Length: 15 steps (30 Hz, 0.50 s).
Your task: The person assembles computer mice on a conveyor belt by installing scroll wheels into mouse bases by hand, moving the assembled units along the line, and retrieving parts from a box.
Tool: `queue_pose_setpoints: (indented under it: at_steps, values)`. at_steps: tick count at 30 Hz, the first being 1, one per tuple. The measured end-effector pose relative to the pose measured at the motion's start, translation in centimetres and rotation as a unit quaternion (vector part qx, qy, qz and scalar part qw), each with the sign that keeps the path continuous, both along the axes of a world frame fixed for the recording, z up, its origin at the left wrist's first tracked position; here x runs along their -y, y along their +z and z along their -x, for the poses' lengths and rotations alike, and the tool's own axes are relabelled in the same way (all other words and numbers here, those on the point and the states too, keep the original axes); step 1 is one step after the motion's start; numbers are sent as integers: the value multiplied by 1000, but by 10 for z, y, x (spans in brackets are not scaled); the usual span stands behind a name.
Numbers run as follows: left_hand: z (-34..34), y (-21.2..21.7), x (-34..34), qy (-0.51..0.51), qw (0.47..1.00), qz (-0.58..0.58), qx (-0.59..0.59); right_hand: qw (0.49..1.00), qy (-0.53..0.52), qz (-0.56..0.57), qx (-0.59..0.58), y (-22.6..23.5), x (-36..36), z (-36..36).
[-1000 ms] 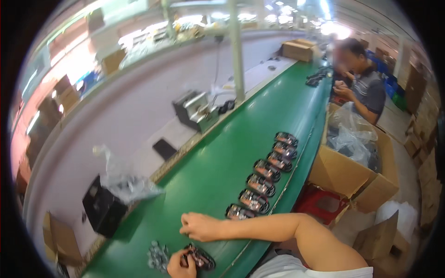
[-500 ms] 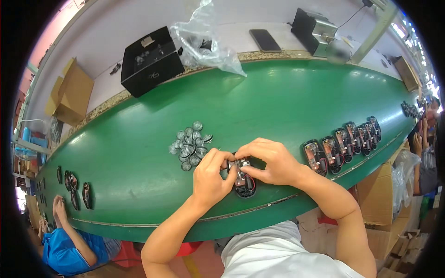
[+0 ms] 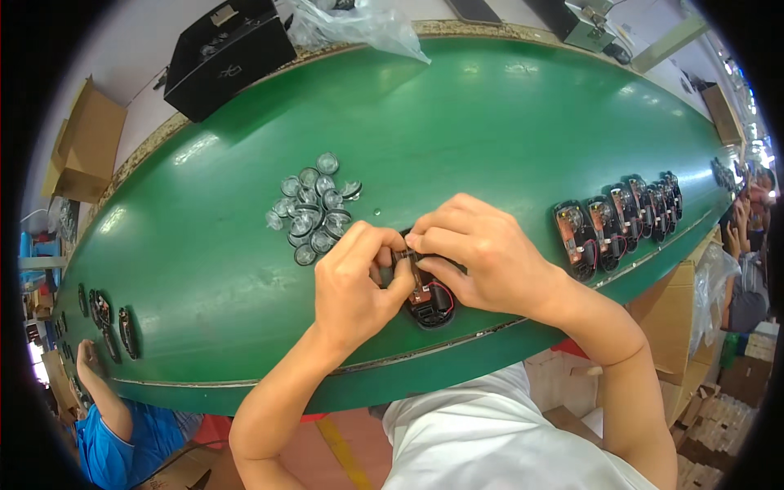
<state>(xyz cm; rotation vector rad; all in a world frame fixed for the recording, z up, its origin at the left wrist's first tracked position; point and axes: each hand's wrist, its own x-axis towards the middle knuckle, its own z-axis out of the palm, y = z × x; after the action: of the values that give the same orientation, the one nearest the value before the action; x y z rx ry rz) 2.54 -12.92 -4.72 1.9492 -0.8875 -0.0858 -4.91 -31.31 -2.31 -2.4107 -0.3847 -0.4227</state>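
On the green table, a black oval device housing [image 3: 431, 304] lies open side up, showing a copper-coloured inner part and a red wire at its near end. My left hand [image 3: 357, 282] is closed, thumb and fingers pinching the housing's far left part. From the other side my right hand [image 3: 482, 257] is closed too, its index fingertip and thumb pressed at the far end. Whatever small part lies under the fingertips is hidden. Left of the hands is a loose pile of round clear lens-like caps [image 3: 314, 212] with dark rims.
Several similar open housings [image 3: 576, 237] stand in a row on the right, others [image 3: 126, 331] at the left. A black box [image 3: 233, 65], a plastic bag [image 3: 359, 33] and a carton [image 3: 90, 147] line the far edge. A co-worker's blue sleeve [image 3: 122, 441] shows lower left.
The view has tilted, so the table and its things sit higher in the picture. Both hands stay at the housing, fingers slightly shifted; more of its copper-coloured inside shows.
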Motion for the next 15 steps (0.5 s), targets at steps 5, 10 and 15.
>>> queue_pose_setpoints:
  at_steps: [5, 10, 15]
  values:
    - [-1, -2, -2, -27, 998, -4, -54, 997, -1, -28, -72, 1, 9, -3]
    - [4, 10, -2, -24, 999, 31, -13, 997, -1, -71, -22, -6, 11, -7]
    - [-46, 47, -49, 140, 965, 20, 219, 996, 85, 2, 0, 13, -16, 3]
